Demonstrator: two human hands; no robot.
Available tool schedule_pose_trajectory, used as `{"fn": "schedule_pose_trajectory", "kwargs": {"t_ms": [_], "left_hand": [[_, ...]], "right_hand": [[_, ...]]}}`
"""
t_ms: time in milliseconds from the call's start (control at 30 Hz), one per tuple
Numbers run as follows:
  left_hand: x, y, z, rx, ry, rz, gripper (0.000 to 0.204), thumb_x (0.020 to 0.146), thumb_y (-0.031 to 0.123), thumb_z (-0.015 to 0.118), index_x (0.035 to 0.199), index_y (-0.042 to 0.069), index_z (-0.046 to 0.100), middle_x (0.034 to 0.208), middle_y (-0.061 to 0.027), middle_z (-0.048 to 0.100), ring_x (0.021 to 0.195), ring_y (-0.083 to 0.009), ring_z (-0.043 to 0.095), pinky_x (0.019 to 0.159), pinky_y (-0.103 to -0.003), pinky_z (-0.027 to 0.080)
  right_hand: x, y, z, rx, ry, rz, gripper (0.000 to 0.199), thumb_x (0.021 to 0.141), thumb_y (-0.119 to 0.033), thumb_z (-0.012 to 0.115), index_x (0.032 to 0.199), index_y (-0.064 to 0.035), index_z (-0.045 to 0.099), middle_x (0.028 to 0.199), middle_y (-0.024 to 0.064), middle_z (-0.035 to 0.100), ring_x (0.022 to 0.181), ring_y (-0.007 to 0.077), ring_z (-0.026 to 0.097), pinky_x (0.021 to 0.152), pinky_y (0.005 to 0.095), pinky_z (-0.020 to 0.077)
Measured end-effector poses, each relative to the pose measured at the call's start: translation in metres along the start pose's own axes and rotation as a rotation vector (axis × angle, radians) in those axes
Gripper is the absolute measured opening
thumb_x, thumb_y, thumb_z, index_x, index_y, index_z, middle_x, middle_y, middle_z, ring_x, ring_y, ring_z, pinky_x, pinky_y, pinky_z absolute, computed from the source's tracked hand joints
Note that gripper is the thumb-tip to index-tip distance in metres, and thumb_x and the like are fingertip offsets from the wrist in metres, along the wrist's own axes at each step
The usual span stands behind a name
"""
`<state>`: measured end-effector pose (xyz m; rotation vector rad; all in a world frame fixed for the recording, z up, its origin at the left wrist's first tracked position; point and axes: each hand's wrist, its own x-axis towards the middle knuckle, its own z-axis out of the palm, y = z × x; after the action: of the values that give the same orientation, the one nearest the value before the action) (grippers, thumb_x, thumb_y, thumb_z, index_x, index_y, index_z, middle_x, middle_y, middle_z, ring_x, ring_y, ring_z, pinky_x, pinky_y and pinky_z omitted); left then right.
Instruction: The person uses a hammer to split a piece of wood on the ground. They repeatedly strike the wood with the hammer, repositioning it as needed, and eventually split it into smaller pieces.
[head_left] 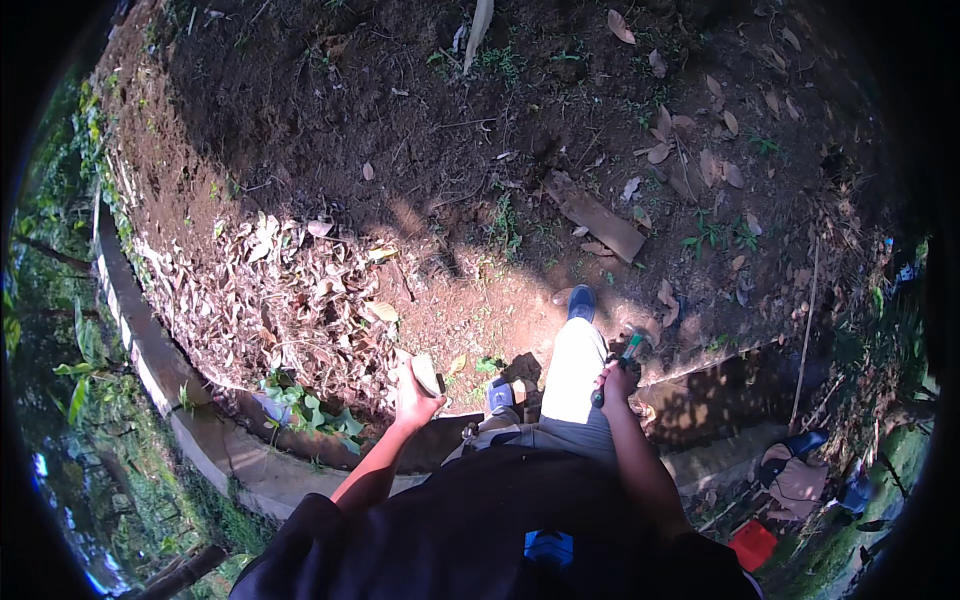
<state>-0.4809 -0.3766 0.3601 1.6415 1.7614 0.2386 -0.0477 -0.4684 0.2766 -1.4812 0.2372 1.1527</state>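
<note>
My left hand (413, 397) grips a small pale flat object, perhaps a wood piece or stone (427, 373), just above a concrete curb. My right hand (615, 381) is closed around a dark-handled tool with a greenish shaft (627, 351), likely a hammer, its head blurred. My right leg in light trousers (575, 365) steps up onto the raised soil, the blue shoe (582, 301) planted on the dirt. My other shoe (500, 395) rests lower, near the curb.
A curved concrete curb (150, 360) edges the raised bed of brown soil. Dry leaves (280, 290) pile at left. A wooden plank (598, 216) lies on the dirt ahead. A red container (752, 545) and bags (795, 480) sit lower right.
</note>
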Motion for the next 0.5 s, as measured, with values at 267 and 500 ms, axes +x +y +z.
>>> {"fn": "schedule_pose_trajectory", "kwargs": {"t_ms": [267,500], "left_hand": [[-0.028,-0.028,0.005,0.010,-0.066,-0.083,0.123,0.063,0.027,0.088,0.154,-0.005,0.011,0.150,-0.0299,0.035,0.139,-0.0428,0.038,0.114,-0.046,0.036],[-0.029,-0.083,0.012,-0.120,-0.050,-0.111,0.116,0.058,0.016,0.090,0.149,-0.005,0.020,0.136,-0.0283,0.045,0.125,-0.0431,0.049,0.106,-0.046,0.042]], "right_hand": [[-0.010,-0.002,-0.012,-0.256,0.119,-0.106,0.012,0.096,-0.017,0.052,0.085,-0.0129,0.049,0.061,0.0001,0.044,0.043,0.0146,0.044,0.040,0.0354,0.0417],[-0.013,0.001,-0.064,-0.030,0.220,0.034,0.013,0.090,-0.011,0.054,0.078,-0.0122,0.047,0.064,-0.0004,0.043,0.049,0.0144,0.044,0.048,0.0343,0.0443]]}}
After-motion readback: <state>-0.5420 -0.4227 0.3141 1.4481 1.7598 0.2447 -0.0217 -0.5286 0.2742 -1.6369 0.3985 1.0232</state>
